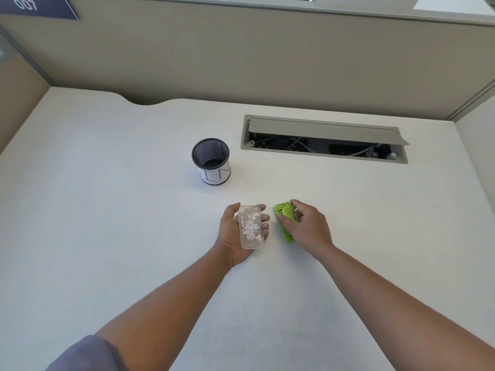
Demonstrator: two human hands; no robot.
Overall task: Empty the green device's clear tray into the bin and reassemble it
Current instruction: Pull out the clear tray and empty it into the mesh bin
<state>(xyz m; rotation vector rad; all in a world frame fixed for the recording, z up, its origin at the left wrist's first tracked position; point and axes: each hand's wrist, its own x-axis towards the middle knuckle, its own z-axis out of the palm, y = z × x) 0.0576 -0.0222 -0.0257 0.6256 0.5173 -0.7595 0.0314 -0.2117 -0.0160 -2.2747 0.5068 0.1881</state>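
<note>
From the head camera, the mesh bin (210, 161) serves as the landmark: a black wire-mesh cup with a white paper label around its lower part, standing upright on the white desk (107, 210). Nothing can be made out inside it.

Nearer the person than the bin and a little to its right, the left hand (238, 234) lies palm up with the clear tray (251, 227) resting in it, fingers curled around the tray's far side. The tray is held level, open side up, and a scatter of small pale paper discs (249, 228) sits in it, so it has not been emptied.

Just right of the tray, apart from it, the right hand (305, 226) closes from above on the green hole punch (285, 222), thumb on its near-left side and fingers over the top. Whether the punch rests on the desk or is lifted slightly cannot be told.

Beyond the bin to its right, an open cable hatch (324, 139) is set into the desk.

As a judgement of progress: the tray is already off the device, which is the first step done. Still left are carrying the tray over the bin, tipping the discs out, and fitting the tray back onto the punch.
</note>
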